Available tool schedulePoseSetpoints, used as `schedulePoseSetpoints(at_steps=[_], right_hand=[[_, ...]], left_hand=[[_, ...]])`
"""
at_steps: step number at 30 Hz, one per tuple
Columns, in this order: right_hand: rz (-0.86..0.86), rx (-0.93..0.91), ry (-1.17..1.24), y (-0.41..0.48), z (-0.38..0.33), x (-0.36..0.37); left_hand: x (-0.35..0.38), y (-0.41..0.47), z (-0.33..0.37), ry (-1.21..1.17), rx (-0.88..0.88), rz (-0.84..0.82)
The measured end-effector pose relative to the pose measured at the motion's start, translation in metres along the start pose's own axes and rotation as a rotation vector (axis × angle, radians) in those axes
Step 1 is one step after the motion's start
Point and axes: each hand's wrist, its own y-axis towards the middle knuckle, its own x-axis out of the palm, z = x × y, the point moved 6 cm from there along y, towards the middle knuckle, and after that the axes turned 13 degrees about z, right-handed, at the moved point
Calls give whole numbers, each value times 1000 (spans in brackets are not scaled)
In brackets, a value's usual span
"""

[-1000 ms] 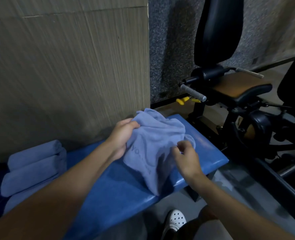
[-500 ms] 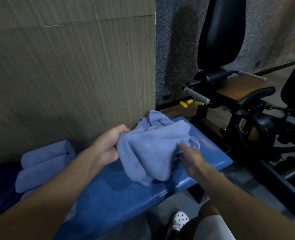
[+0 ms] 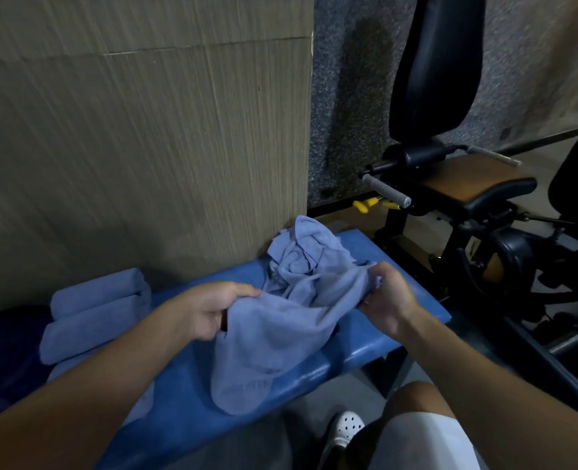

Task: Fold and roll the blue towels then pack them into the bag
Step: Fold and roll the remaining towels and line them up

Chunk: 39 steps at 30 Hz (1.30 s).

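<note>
Nearest us we see a white perforated clog on the floor, below the glossy, padded blue table. Over its front edge droops a soft, nubbly blue towel — limp and creased. The left hand curls its fingers round the towel's left edge; the right hand pinches the opposite edge, bunched tight. Beyond lies a crumpled heap of towels. At far left, two rolled towels — plump cylinders — sit by the streaked wood-grain wall.

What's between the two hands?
Head view: a towel spans from the left hand to the right hand, both gripping it, over the bench.
</note>
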Motion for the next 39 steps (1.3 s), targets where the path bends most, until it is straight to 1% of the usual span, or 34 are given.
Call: schedulePoseSetpoints(at_steps=[3,5,6,7,10,12,14,16,19,22,25,27,29,31,33,35,37,39], right_hand=[[11,-55,-61,-10,-13,5],[66,-98,-97,-12,-25,7],[80,-114,-103,-14,-31,10],[84,-127,-100,-17,-39,14],[-27,-135,-11,-37,-58,37],[-84,-157,34,-51,-70,52],[-124,-171,52,-66,-79,64],[-133,-165,67,-78,-85,70],[-120,-208,22,-93,-90,77],[-49,-300,-52,-101,-96,79],[-23,-380,-95,-113,-103,83],[-6,-395,-124,-118,-103,85],[-30,-427,-143,-125,-103,91],[-41,-456,-159,-129,-101,96],[-43,-502,-197,-134,-101,99],[-40,-541,-255,-135,-102,101],[-51,-550,-314,-136,-103,103],[-53,-545,-328,-137,-104,104]], left_hand=[[4,-14,12,-226,45,-81],[-2,-21,21,-355,52,-76],[-4,-25,22,-377,31,-74],[-7,-27,22,-370,-3,-67],[-13,-35,11,-282,-106,-62],[-15,-43,2,-195,-124,-70],[-18,-55,-4,-118,-100,-75],[-26,-67,-3,-106,-54,-72],[-44,-84,10,-234,42,-68],[-69,-104,23,-384,125,6],[-96,-116,29,-534,146,53],[-109,-120,26,-495,127,78],[-117,-122,19,-416,103,134],[-129,-122,13,-357,110,238],[-139,-124,14,-350,172,316],[-147,-131,20,-344,283,372],[-155,-139,28,-393,383,439],[-169,-147,36,-400,494,548]])
